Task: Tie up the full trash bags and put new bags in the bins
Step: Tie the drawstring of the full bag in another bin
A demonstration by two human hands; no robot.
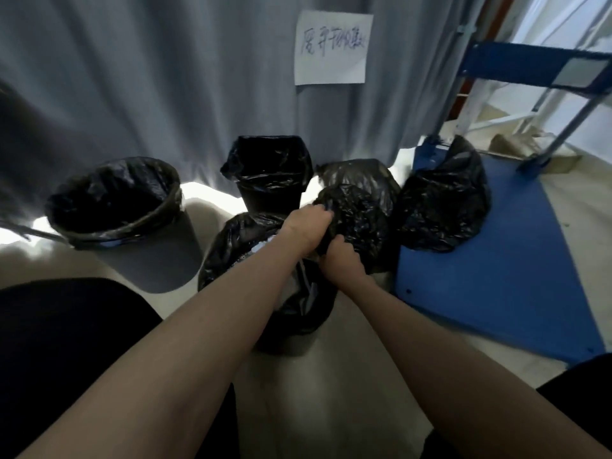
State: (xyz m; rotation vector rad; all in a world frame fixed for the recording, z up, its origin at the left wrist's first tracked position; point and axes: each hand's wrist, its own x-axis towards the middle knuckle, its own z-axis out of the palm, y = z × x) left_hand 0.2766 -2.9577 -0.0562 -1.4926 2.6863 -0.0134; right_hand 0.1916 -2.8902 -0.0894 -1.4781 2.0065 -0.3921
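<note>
Altogether, three bins with black liners show, plus two loose black bags. Farthest left, a round grey bin stands on the pale floor, its liner folded over the rim and its mouth open. Next along and further back, a dark square bin stands against the grey curtain, also lined and open. In front of it, nearest the person, a third bin holds a black liner with some pale rubbish visible inside.

Just above that third bin, the left hand has its fingers curled into the gathered top of a full black bag, gripping the plastic. The right hand, just below and beside it, also grips a bunch of the same bag with closed fingers. The two hands are touching or nearly so. This bag sits on the floor between the square bin and a blue cart.

To the right, a second full bag rests on the cart's blue deck, close by the held bag. One white sheet of paper with handwriting hangs on the curtain above.
</note>
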